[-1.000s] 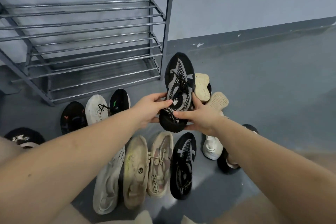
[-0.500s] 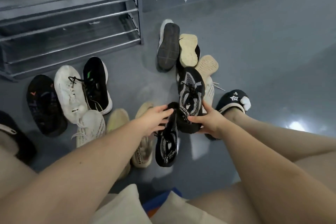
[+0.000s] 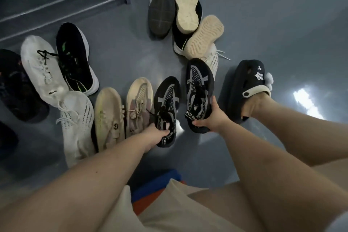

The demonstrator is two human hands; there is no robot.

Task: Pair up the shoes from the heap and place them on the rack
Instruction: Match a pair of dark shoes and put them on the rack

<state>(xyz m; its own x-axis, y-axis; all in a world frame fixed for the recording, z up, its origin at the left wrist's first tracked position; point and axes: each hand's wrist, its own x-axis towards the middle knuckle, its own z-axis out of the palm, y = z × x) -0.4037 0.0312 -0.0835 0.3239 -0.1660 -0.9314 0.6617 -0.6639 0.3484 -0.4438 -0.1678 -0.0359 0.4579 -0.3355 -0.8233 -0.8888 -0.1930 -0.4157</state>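
Note:
Two matching black knit sneakers with grey stripes lie side by side near the middle. My right hand [image 3: 212,118] grips the heel of the right one [image 3: 200,84], which is lifted slightly. My left hand [image 3: 157,133] grips the heel opening of the left one [image 3: 166,98], which rests on the floor. The metal rack [image 3: 62,0] shows only its lowest bars at the top left.
Loose shoes lie around on the grey floor: two beige sneakers [image 3: 139,100], white knit sneakers [image 3: 40,66], a black shoe with green trim [image 3: 75,56], and several upturned shoes [image 3: 186,7] at the back. My foot wears a black clog [image 3: 244,84] at the right.
The view has tilted down, away from the rack. My right hand lowered its black sneaker toward the floor. My left hand let go of that sneaker and took hold of the matching one.

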